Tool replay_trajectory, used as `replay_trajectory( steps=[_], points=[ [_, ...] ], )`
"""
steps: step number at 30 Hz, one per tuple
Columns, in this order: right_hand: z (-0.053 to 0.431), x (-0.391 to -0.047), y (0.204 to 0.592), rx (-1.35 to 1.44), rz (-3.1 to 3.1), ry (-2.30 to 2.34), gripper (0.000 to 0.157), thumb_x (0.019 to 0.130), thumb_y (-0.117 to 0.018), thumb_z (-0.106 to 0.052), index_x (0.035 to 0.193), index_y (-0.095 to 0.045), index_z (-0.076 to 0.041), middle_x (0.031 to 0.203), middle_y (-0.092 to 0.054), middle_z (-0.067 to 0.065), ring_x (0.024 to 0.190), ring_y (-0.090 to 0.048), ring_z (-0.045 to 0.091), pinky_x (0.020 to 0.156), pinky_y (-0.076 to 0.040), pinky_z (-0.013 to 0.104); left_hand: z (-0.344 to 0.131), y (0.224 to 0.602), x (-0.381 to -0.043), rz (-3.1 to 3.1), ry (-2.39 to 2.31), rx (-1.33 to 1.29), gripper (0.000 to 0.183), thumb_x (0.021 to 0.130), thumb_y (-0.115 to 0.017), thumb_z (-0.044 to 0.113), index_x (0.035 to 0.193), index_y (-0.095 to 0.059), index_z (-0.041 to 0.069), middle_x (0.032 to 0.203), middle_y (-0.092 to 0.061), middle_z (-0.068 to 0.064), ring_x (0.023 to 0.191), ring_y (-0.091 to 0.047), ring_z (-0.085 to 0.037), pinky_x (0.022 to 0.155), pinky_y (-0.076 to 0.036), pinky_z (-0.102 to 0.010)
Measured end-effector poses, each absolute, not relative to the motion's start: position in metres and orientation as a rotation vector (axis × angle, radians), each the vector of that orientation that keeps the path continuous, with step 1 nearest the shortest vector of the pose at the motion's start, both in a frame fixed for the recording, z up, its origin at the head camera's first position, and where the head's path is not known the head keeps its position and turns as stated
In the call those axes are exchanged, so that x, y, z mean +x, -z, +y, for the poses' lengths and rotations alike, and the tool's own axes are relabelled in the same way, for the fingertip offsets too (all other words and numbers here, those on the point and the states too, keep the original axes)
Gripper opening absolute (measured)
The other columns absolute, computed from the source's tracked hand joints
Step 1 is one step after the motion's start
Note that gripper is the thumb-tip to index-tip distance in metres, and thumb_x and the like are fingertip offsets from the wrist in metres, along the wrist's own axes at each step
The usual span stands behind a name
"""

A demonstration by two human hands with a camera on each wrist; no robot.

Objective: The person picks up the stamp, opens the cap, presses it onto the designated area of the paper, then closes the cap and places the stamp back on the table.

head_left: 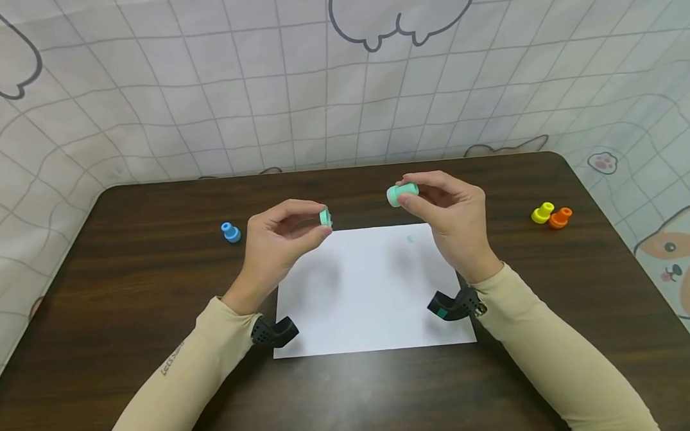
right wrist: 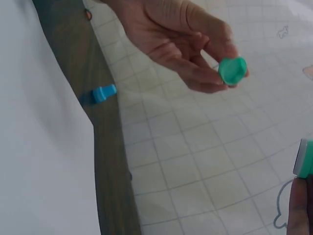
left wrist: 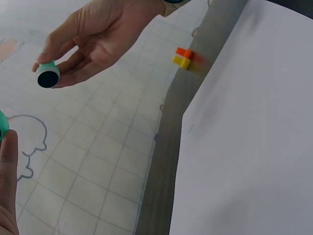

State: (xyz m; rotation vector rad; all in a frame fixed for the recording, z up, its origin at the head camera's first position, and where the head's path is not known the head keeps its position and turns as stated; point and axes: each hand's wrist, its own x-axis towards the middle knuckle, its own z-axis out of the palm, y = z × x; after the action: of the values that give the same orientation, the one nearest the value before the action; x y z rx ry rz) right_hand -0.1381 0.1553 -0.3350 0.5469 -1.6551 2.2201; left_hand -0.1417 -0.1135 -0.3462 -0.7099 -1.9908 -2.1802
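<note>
Between thumb and fingers, my left hand (head_left: pixel 282 236) pinches a small round green cap (head_left: pixel 324 217), raised over the paper's far left corner. My right hand (head_left: pixel 453 214) holds a green toy stamp (head_left: pixel 402 194) by its body, above the far right part of the white paper (head_left: pixel 372 304). In the left wrist view the stamp's dark round face (left wrist: pixel 48 79) shows uncovered. The hollow cap (right wrist: pixel 232 71) faces the right wrist camera. Cap and stamp are apart. A faint green mark (head_left: pixel 410 238) is on the paper near its far edge.
On the dark wooden table (head_left: pixel 152 294), a blue stamp (head_left: pixel 230 232) stands left of the left hand. Yellow (head_left: pixel 543 212) and orange (head_left: pixel 561 217) stamps stand side by side at the right. A white checked cloth (head_left: pixel 293 89) hangs behind the table's far edge.
</note>
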Motion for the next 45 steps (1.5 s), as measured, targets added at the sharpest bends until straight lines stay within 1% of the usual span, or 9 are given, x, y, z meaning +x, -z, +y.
replay_trajectory(
  steps=[4,7,10,15,21,25,33,40,45],
  points=[
    [0.157,-0.141,0.339,0.466,-1.661,-2.25,0.034,0.082,-0.071,0.02,0.108,-0.073,-0.001,0.099,-0.079,0.003,0.089,-0.076,0.015,0.083,-0.065,0.024,-0.124,0.349,-0.14,-2.006,2.174,-0.672,0.037,0.08,-0.08,-0.012,0.108,-0.079,0.012,0.108,-0.076,0.0,0.097,-0.076,-0.01,0.088,-0.066,-0.032],
    [0.16,-0.142,0.342,0.439,-1.662,-2.266,0.03,0.082,-0.074,0.018,0.103,-0.072,-0.003,0.099,-0.079,0.004,0.09,-0.077,0.016,0.085,-0.066,0.026,-0.131,0.351,-0.138,-2.017,2.178,-0.655,0.037,0.08,-0.081,-0.01,0.108,-0.079,0.014,0.109,-0.075,0.001,0.098,-0.075,-0.01,0.089,-0.065,-0.031],
    [0.164,-0.143,0.344,0.452,-1.681,-2.25,0.025,0.083,-0.075,0.015,0.102,-0.073,-0.002,0.1,-0.079,0.005,0.091,-0.077,0.017,0.087,-0.065,0.027,-0.137,0.354,-0.138,-2.014,2.182,-0.651,0.037,0.08,-0.081,-0.01,0.107,-0.079,0.015,0.108,-0.075,0.004,0.099,-0.074,-0.009,0.09,-0.065,-0.029],
    [0.17,-0.147,0.35,0.464,-1.721,-2.206,0.022,0.084,-0.077,0.011,0.104,-0.073,0.002,0.101,-0.079,0.006,0.092,-0.077,0.017,0.09,-0.065,0.028,-0.147,0.359,-0.136,-1.981,2.184,-0.636,0.037,0.08,-0.078,-0.015,0.107,-0.079,0.01,0.107,-0.075,0.001,0.099,-0.074,-0.01,0.089,-0.065,-0.028],
    [0.177,-0.15,0.357,0.435,-1.761,-2.224,0.024,0.084,-0.078,0.01,0.107,-0.073,0.009,0.101,-0.079,0.008,0.09,-0.077,0.018,0.089,-0.065,0.027,-0.159,0.365,-0.133,-2.015,2.15,-0.574,0.034,0.081,-0.079,-0.012,0.107,-0.08,0.011,0.107,-0.075,0.003,0.098,-0.074,-0.009,0.09,-0.065,-0.027],
    [0.182,-0.152,0.362,0.416,-1.813,-2.221,0.026,0.085,-0.078,0.008,0.11,-0.072,0.011,0.101,-0.079,0.006,0.088,-0.078,0.017,0.088,-0.065,0.027,-0.164,0.368,-0.133,-2.046,2.108,-0.559,0.032,0.082,-0.08,-0.008,0.108,-0.08,0.01,0.107,-0.075,0.005,0.099,-0.074,-0.009,0.091,-0.064,-0.026],
    [0.192,-0.154,0.371,0.402,-1.928,-2.176,0.028,0.086,-0.079,0.005,0.112,-0.071,0.012,0.101,-0.079,0.005,0.086,-0.078,0.016,0.086,-0.066,0.028,-0.169,0.373,-0.133,-2.065,2.062,-0.537,0.033,0.082,-0.08,-0.011,0.109,-0.079,0.008,0.106,-0.076,0.006,0.098,-0.074,-0.007,0.09,-0.063,-0.024],
    [0.194,-0.158,0.383,0.359,-2.053,-2.116,0.03,0.085,-0.082,0.001,0.112,-0.073,0.008,0.103,-0.079,0.001,0.09,-0.078,0.012,0.087,-0.065,0.025,-0.17,0.377,-0.135,-2.078,2.064,-0.498,0.034,0.08,-0.08,-0.012,0.107,-0.08,0.009,0.106,-0.076,0.003,0.096,-0.075,-0.008,0.089,-0.064,-0.024],
    [0.194,-0.161,0.389,0.378,-2.141,-2.042,0.031,0.085,-0.082,0.0,0.113,-0.073,0.008,0.107,-0.078,0.002,0.092,-0.078,0.009,0.089,-0.064,0.025,-0.172,0.381,-0.136,-2.083,2.066,-0.502,0.035,0.079,-0.08,-0.014,0.106,-0.08,0.008,0.107,-0.076,0.002,0.096,-0.074,-0.008,0.088,-0.064,-0.024]
  ],
)
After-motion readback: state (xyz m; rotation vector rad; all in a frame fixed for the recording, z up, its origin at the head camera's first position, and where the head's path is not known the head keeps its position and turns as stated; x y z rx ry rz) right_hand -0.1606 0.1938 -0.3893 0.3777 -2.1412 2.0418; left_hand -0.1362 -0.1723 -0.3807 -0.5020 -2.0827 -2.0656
